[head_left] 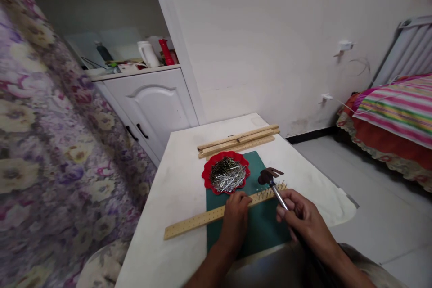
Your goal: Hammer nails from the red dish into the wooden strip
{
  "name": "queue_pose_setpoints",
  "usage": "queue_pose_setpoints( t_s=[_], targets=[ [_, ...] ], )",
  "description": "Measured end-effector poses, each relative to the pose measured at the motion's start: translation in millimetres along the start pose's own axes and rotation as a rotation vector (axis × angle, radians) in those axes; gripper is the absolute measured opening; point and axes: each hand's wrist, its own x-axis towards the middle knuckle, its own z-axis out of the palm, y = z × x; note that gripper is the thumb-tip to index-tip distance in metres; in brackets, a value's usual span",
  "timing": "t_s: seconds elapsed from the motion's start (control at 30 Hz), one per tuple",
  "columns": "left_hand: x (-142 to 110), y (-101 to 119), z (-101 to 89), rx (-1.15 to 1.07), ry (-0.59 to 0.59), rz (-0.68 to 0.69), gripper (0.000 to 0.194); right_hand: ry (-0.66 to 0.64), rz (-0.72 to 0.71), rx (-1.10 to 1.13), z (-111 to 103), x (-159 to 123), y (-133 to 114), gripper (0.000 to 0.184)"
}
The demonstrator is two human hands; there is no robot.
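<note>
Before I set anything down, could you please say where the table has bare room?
The table is bare left of the bowl, beyond the strip, and right of the mat. Crowded: around the hammer, standing nails, left hand and right hand.

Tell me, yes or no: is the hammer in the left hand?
No: the right hand holds the hammer, while the left hand is at the wooden strip.

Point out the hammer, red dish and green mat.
Hammer (pixel 278 196): head view, on its metal shaft.
Red dish (pixel 206 174): head view, on its rim.
Green mat (pixel 261 229): head view, on its bare surface.
</note>
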Motion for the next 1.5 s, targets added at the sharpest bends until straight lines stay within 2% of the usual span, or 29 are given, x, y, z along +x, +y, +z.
queue_pose_setpoints(
  t_s=[0.1,0.2,0.37,0.5,0.63,0.8,0.9,1.03,1.23,1.33,1.5],
  targets=[
    [-1,1,-5.4,-0.039,0.007,0.013,0.028,-0.003,-0.007,0.007,2,2,0,0.02],
    [4,-2,-19.9,-0.065,0.04,-0.004,0.022,-0.009,-0.006,0.014,3,4,2,0.022],
    [39,-27,-44.7,0.02,0.121,-0.058,0.02,-0.01,0.002,0.023,6,6,2,0.02],
    [69,-50,-44.0,0.179,0.036,-0.082,0.022,-0.008,0.019,0.013,8,7,1,0.018],
    [80,-55,-34.6,0.282,-0.068,-0.068,0.021,-0.013,0.018,0.009,8,7,1,0.018],
    [81,-46,-31.2,0.396,-0.073,-0.078,0.015,-0.02,0.021,0.015,9,7,0,0.017],
    [81,-46,-32.4,0.458,-0.096,-0.088,0.018,-0.021,0.031,0.02,10,7,-1,0.017],
    [81,-50,-35.1,0.481,-0.13,-0.111,0.022,-0.015,0.035,0.018,9,7,-2,0.017],
    [76,-46,-43.9,0.477,-0.156,-0.138,0.017,-0.004,0.003,0.01,9,11,3,0.016],
    [67,-41,-51.3,0.438,-0.117,-0.149,0.016,-0.002,-0.013,0.012,10,15,6,0.017],
    [45,-39,-62.3,0.202,0.056,-0.171,0.016,-0.001,-0.041,0.018,15,23,8,0.019]
  ],
)
